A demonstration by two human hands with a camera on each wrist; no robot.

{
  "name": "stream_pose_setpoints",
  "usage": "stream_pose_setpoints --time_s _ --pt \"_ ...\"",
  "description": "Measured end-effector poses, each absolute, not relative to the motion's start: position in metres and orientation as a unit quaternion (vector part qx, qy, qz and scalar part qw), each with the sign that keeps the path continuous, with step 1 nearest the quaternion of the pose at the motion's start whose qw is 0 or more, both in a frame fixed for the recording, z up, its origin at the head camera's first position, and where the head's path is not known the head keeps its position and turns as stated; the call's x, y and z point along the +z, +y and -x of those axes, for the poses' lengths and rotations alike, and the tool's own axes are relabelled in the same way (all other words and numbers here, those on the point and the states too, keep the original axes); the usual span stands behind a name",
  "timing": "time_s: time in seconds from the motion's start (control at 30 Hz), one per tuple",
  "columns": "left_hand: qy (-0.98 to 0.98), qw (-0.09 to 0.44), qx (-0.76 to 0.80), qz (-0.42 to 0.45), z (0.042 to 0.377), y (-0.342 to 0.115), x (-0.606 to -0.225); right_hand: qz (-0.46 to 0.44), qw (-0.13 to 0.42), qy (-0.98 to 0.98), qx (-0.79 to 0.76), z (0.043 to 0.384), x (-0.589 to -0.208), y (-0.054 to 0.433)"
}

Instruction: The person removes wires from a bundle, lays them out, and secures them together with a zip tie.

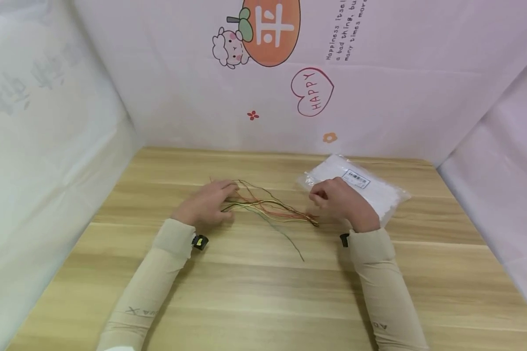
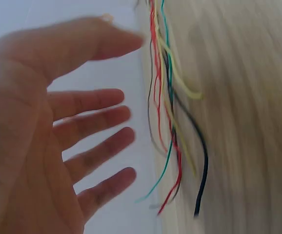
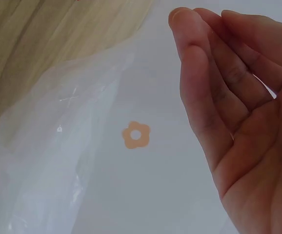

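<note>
A loose bunch of thin wires (image 1: 300, 214) in red, yellow, green and black lies across the middle of the wooden table. One green wire (image 1: 285, 235) strays from the bunch toward the front. My left hand (image 1: 206, 202) is at the bunch's left end, fingers spread and apart from each other. In the left wrist view, the loose ends, among them a thick black wire (image 2: 205, 151), fan out beyond the fingertips. My right hand (image 1: 340, 200) hovers by the right end, its fingers loosely bent with nothing seen between them.
A clear plastic bag (image 1: 388, 195) with white contents and a barcode label (image 1: 355, 178) lies behind and beneath my right hand. White printed sheeting (image 1: 180, 97) walls the table (image 1: 254, 302) at the back and both sides.
</note>
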State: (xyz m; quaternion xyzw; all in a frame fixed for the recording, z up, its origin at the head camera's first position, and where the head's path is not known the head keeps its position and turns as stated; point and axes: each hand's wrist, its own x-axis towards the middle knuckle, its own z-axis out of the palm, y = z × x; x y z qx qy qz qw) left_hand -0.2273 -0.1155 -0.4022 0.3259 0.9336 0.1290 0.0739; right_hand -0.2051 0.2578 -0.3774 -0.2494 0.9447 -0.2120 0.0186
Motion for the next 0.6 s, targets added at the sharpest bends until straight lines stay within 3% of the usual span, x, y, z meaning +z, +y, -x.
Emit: stream_pose_setpoints --time_s 0.33,0.43,0.6 --pt "0.92 0.151 0.107 -0.347 0.255 -0.086 -0.409 0.221 0.021 0.952 -0.212 0.202 -0.375 0.267" --pt "0.924 0.145 0.099 -0.34 0.259 -0.086 -0.414 0.203 0.03 0.956 -0.211 0.199 -0.371 0.273" --pt "0.931 0.091 0.096 -0.341 0.259 -0.085 -0.417 0.171 0.028 0.964 -0.204 0.2 -0.367 0.284"
